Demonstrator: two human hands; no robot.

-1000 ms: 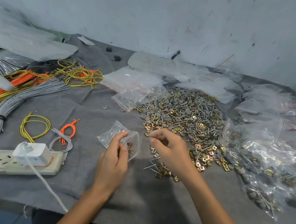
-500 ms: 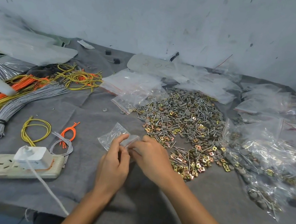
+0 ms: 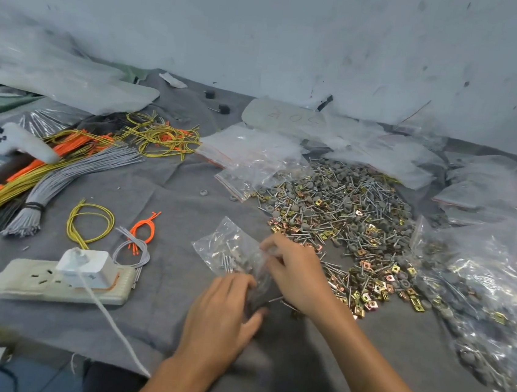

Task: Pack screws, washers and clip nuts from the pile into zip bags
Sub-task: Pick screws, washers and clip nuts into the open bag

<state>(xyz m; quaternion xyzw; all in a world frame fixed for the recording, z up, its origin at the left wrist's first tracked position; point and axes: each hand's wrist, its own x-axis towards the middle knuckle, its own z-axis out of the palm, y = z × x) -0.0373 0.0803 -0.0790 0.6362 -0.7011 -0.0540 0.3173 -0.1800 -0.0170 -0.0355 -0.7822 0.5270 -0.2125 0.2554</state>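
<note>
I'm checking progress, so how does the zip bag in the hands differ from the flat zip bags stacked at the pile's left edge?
The held zip bag has screws inside; the flat zip bags look empty. The held zip bag is crumpled and gripped by the left hand and right hand; the flat zip bags lie smooth and untouched. Both are clear plastic.

Both hands meet on a small zip bag point(image 3: 229, 251) with screws in it, lying on the gray cloth point(image 3: 185, 207). The left hand point(image 3: 222, 313) holds its near end, and the right hand point(image 3: 293, 273) pinches its side at 3 o'clock. The big pile point(image 3: 344, 217) of screws, washers and gold clip nuts spreads out at 1 o'clock from the hands, full bags point(image 3: 482, 299) lie at 3 o'clock, and a white power strip point(image 3: 34, 282) with a plug in it lies at 9 o'clock.
</note>
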